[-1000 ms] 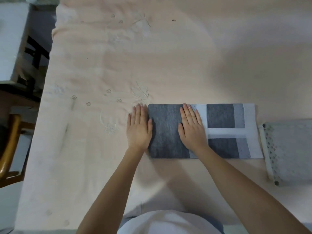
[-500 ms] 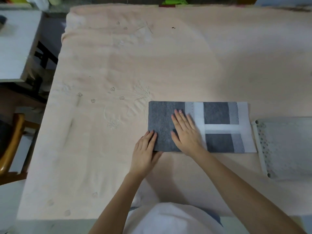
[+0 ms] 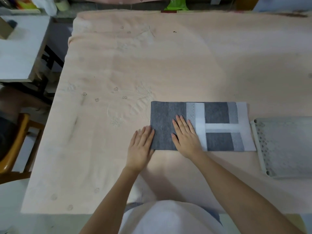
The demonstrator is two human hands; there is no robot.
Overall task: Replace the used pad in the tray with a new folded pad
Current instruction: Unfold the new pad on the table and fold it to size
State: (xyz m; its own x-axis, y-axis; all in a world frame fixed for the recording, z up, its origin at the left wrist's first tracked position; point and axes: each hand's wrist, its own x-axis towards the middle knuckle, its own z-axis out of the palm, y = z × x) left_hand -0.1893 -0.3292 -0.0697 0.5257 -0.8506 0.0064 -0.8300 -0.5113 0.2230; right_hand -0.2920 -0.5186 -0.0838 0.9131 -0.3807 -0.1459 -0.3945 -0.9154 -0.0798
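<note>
A grey folded pad (image 3: 217, 115) with pale stripes lies flat on the pink tablecloth, right of centre. My right hand (image 3: 184, 135) presses flat on the pad's dark left part, fingers spread. At the pad's lower left corner rests my left hand (image 3: 141, 146), fingers together, fingertips touching the pad's left edge. A pale grey tray (image 3: 258, 149) with a perforated rim sits just right of the pad, partly cut off by the frame edge; a light liner seems to fill it.
The pink embroidered tablecloth (image 3: 135, 73) covers the whole table. A white side table (image 3: 18, 53) stands at the far left, with a wooden chair (image 3: 11, 149) below it. Clutter lines the far edge.
My left hand slid from the pad's upper left down to its lower left corner. The right hand stayed pressed on the pad. The head camera pulled back.
</note>
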